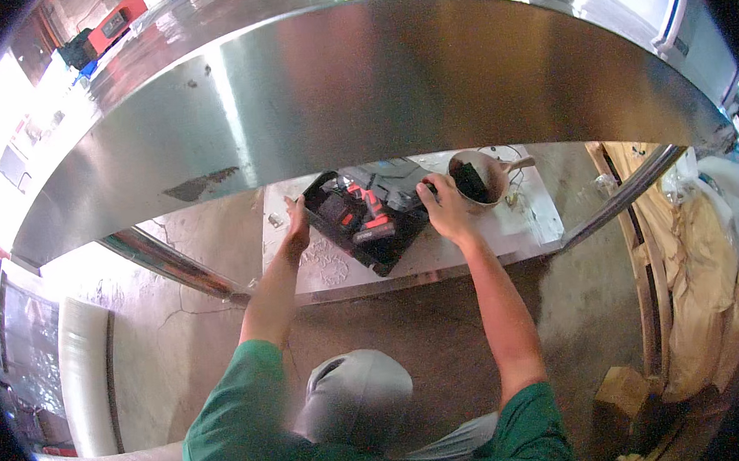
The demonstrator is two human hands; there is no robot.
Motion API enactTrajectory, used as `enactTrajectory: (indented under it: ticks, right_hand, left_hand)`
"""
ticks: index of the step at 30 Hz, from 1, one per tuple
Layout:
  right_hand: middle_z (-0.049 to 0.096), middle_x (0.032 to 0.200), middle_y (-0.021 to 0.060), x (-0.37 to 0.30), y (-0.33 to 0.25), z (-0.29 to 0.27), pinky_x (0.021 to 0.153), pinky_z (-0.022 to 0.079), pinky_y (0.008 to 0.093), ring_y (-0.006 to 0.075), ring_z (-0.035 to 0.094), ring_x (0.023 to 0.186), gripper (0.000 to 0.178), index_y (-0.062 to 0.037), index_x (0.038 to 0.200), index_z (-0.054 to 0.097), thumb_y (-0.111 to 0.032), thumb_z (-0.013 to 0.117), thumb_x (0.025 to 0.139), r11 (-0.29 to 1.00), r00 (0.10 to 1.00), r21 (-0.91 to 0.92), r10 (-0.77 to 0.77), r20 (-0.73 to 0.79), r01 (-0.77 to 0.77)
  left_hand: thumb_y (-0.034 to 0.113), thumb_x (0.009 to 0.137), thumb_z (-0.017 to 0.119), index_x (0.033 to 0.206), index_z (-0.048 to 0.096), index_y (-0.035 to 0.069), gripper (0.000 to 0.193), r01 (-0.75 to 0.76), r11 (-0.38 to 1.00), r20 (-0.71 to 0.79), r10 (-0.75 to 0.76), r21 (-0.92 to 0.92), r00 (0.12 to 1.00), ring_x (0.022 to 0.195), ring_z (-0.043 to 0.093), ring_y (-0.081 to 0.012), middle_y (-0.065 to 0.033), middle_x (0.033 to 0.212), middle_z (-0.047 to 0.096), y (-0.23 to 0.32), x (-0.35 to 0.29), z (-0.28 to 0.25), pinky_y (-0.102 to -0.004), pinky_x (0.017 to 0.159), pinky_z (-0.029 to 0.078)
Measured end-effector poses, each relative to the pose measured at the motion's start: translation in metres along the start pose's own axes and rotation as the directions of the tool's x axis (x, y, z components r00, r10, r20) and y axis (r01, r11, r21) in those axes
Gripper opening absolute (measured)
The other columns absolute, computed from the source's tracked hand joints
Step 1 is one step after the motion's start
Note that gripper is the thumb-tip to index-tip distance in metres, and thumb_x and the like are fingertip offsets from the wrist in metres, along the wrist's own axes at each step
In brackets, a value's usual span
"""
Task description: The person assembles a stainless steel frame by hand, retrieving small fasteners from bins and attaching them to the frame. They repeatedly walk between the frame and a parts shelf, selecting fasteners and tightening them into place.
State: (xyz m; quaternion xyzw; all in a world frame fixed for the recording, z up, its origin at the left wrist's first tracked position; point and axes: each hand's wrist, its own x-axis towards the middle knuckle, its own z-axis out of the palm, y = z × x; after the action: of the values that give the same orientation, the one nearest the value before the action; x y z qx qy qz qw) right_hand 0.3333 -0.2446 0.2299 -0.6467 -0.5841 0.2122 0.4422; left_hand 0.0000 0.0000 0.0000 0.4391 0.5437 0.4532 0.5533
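A black tool case (387, 266) is tilted at an angle on the low white shelf under the steel table. In it lie a red and black cordless drill (374, 209) and a black battery-like block (334, 209). My left hand (297, 224) grips the case's left corner, fingers partly hidden behind its edge. My right hand (447, 208) closes over its right edge, thumb and fingers against the black rim. Right beside that hand stands a light brown saucepan (492, 172) with a dark object (469, 181) inside; its handle points right.
A steel tabletop (376, 84) overhangs the white shelf (515, 229). Table legs (170, 257) flank the shelf at both sides. Brown paper or cardboard (699, 293) is piled at the right. A pale roll (86, 370) stands at the left on the concrete floor (162, 331).
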Motion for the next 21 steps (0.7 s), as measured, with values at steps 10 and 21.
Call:
enactTrajectory:
  ticks: [10, 21]
  right_hand:
    - [0.051, 0.136, 0.0186, -0.06, 0.023, -0.031, 0.109, 0.032, 0.05, 0.0388, 0.044, 0.128, 0.054, -0.009, 0.129, 0.055, -0.037, 0.066, 0.083, 0.906, 0.915, -0.307, 0.357, 0.187, -0.291]
    - [0.068, 0.109, 0.02, -0.317, -0.324, -0.12, 0.093, 0.048, 0.0432, 0.0362, 0.063, 0.105, 0.042, -0.0001, 0.111, 0.067, -0.034, 0.067, 0.085, 0.614, 0.487, -0.705, 0.765, 0.422, -0.354]
  left_hand:
    - [0.037, 0.096, 0.046, 0.116, 0.06, -0.004, 0.048, -0.394, 0.596, 0.332, 0.216, 0.7, 0.918, 0.112, 0.056, -0.0436, -0.0307, 0.114, 0.059, 0.036, -0.267, -0.032, -0.0493, 0.097, 0.042]
    - [0.068, 0.089, 0.046, 0.129, 0.058, 0.001, 0.079, 0.512, 0.609, 0.121, -0.707, 0.606, 0.697, 0.128, 0.049, -0.038, -0.0235, 0.133, 0.055, 0.411, -0.564, -0.199, -0.0421, 0.108, 0.036]
